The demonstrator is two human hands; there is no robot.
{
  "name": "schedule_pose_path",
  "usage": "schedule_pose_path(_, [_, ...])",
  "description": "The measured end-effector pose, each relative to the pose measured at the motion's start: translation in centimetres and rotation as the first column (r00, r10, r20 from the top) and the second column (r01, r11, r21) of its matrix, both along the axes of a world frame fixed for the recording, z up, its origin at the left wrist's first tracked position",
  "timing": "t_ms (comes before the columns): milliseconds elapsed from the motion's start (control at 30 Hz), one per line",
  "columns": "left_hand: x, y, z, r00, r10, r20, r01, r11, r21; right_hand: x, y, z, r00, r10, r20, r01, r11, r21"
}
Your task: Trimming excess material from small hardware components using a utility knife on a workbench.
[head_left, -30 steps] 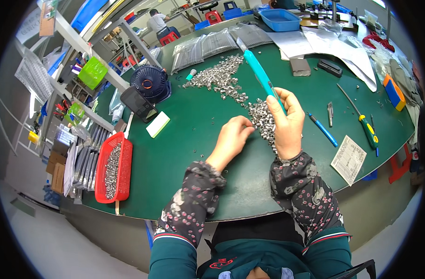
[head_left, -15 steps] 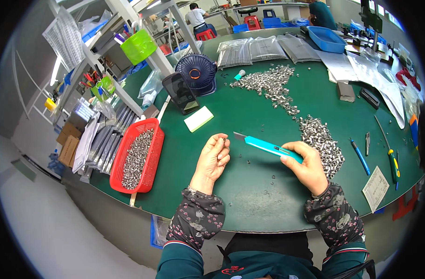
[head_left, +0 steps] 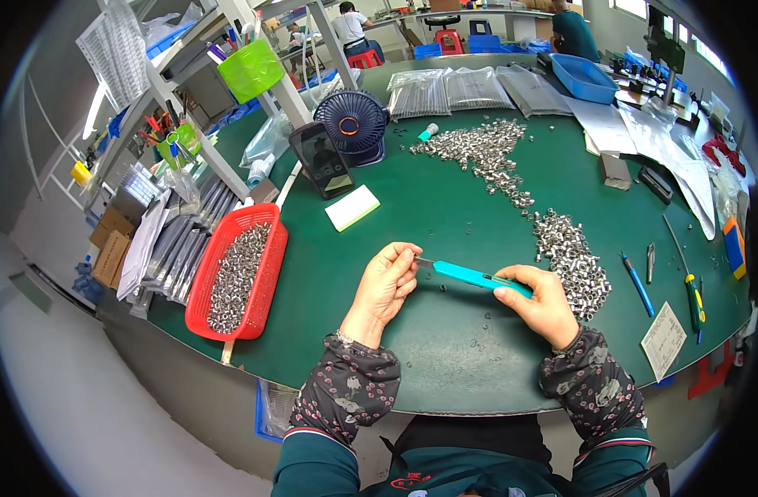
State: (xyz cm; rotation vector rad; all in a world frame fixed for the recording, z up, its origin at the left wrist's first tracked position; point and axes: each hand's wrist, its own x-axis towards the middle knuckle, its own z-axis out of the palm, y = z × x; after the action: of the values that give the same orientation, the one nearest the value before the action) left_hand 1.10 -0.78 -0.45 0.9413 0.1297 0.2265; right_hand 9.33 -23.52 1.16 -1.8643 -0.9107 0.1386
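My right hand [head_left: 541,303] is wrapped round a turquoise utility knife [head_left: 464,273], its blade pointing left. The blade's tip meets the pinched fingertips of my left hand [head_left: 382,288]. Between those fingertips is a small metal sleeve, mostly hidden now; the earlier frame shows its edge. Just beyond my right hand lies a pile of short, shiny metal sleeves [head_left: 571,263]. A second heap of sleeves [head_left: 478,147] spreads farther back. At the left, a red plastic basket [head_left: 261,308] holds many more. Tiny scraps dot the green tabletop [head_left: 445,356] between my forearms.
A phone [head_left: 321,161] leans before a dark blue fan [head_left: 351,124], near a pale notepad [head_left: 352,208]. At right lie a blue pen-like tool [head_left: 636,284], a yellow-green screwdriver [head_left: 695,302] and a paper tag [head_left: 664,342]. Plastic-bagged stacks [head_left: 418,93] and a blue tray [head_left: 583,80] stand behind.
The knife has moved left and slightly down, bringing its blade from a gap away to my left fingertips. My left hand has shifted slightly right, still pinching the sleeve.
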Motion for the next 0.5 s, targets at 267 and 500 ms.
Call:
schedule_pose_path(267, [-0.02,-0.06,-0.16,0.997,0.049,-0.060,-0.046,0.997,0.059,-0.43,-0.05,0.53,0.967,-0.081,0.241,0.090,0.996,-0.028])
schedule_pose_path(500, [0.07,-0.11,-0.35,0.993,0.084,-0.085,-0.075,0.992,0.103,-0.56,0.04,0.43,0.939,-0.114,0.324,0.122,0.992,-0.006])
